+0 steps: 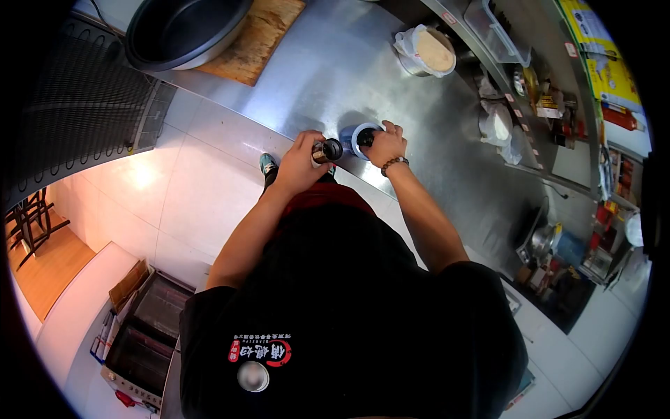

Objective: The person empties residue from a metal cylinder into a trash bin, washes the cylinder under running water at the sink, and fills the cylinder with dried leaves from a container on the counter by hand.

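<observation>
My left hand point(301, 162) is closed around a small dark jar point(325, 151) with a black rim, held tilted at the front edge of the steel counter. The jar's mouth faces right; its contents cannot be made out. Just to its right, a bluish cup point(347, 140) with a white rim stands on the counter. My right hand point(388, 145), with a beaded bracelet at the wrist, is at the cup's mouth. Its fingers are closed on a small black object point(366, 137) there, whose kind is mostly hidden by the fingers.
On the steel counter point(307, 70) are a wooden board point(262, 42) under a large black basin point(188, 31) and a bag-lined tub point(433, 52) of pale powder. Shelves point(520, 119) with bottles and packets run along the right. A dark grille point(77, 105) stands left.
</observation>
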A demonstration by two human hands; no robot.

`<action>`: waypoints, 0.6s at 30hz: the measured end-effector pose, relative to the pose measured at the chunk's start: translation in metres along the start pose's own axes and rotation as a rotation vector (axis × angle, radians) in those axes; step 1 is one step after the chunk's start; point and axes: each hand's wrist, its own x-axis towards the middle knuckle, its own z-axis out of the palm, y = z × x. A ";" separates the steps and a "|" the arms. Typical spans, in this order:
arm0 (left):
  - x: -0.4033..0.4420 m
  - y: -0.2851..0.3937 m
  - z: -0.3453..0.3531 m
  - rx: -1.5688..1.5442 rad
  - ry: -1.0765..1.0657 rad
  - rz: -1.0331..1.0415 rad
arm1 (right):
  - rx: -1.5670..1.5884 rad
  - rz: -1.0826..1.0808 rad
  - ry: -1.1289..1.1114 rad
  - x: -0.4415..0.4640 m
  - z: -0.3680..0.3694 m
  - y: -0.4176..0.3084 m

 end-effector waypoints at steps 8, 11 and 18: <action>-0.002 -0.003 -0.002 -0.021 -0.005 -0.039 | -0.031 0.036 -0.021 0.009 0.009 -0.008; -0.004 -0.005 -0.001 -0.030 -0.004 -0.051 | -0.022 0.030 -0.011 0.010 0.012 -0.007; -0.007 -0.007 0.003 0.006 -0.022 -0.021 | 0.015 -0.052 0.101 0.007 0.016 0.002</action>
